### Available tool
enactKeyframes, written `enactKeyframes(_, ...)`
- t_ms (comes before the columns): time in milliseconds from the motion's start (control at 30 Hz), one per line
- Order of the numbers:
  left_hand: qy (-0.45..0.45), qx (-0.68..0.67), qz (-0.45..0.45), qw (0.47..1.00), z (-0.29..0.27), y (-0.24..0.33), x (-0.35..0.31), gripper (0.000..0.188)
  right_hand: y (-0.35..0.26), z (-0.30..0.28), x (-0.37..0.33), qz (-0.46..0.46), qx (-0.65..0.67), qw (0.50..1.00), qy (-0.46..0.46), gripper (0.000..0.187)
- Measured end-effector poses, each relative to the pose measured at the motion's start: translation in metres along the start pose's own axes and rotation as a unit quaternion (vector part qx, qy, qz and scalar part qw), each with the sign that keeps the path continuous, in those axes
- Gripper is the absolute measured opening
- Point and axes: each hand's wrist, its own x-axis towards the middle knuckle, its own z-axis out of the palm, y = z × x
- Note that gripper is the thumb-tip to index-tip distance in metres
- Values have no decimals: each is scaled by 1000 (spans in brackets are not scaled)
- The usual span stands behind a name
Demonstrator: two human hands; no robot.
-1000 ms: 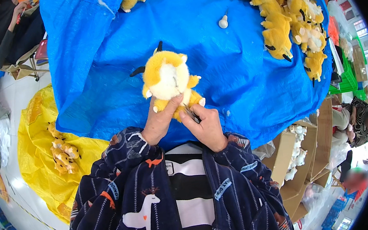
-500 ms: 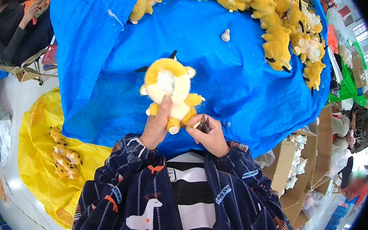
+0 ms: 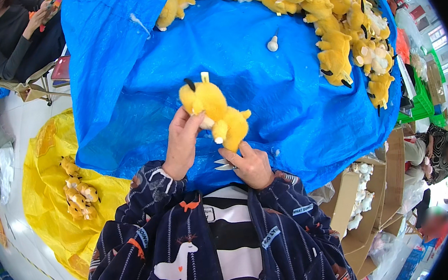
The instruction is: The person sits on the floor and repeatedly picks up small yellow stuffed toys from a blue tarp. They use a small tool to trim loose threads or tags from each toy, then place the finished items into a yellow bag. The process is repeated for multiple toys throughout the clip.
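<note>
Blue plastic sheeting (image 3: 279,92) spreads widest of anything here, rumpled, and if I take the toy in the worker's hands as the dial's centre, it runs out well past three o'clock. At eight, yellow plastic sheeting (image 3: 47,215) lies on the pale floor. Off at ten, a seated co-worker (image 3: 11,45) in dark clothes bends over something small. The worker I am watching fills six o'clock, in a navy patterned jacket (image 3: 133,261). A heap of yellow plush toys (image 3: 326,17) curves along the far edge of the blue, from twelve round to nearly three. Toward four stands an open cardboard box (image 3: 343,193) with white plush toys (image 3: 361,193) in it. A cluster of smaller orange-and-white plush toys (image 3: 80,195) rests on the yellow.

Smaller than these is the yellow plush toy (image 3: 214,103) itself, held up over the blue, tilted, head toward eleven and body toward five, mostly yellow fur showing. The left hand (image 3: 180,145), at eight, pinches it between thumb and fingers just below the head. The right hand (image 3: 252,167), at five, is curled around metal scissors (image 3: 222,165), whose blades stand apart and point toward nine; its fingertips are right by the toy's lower end, though I can't tell whether they press on it. Between one and two lies a white bulb-shaped object (image 3: 273,44). Smallest, at twelve, a pale tag (image 3: 205,77) sticks up from the toy's head beside a black ear tip (image 3: 190,84).
</note>
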Motion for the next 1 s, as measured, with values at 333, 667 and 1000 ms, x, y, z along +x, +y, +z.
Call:
enactKeyframes(333, -89, -99, -12, 991, 9, -3, -14, 46, -5, -22, 17, 356, 516, 768, 129, 50)
enactKeyframes(667, -46, -140, -176, 973, -7, -13, -15, 46, -14, -6, 5, 196, 322, 910, 170, 30)
enactKeyframes(1000, -38, 37, -116, 992, -15, 43, -22, 38, 24, -40, 21, 187, 307, 916, 177, 23)
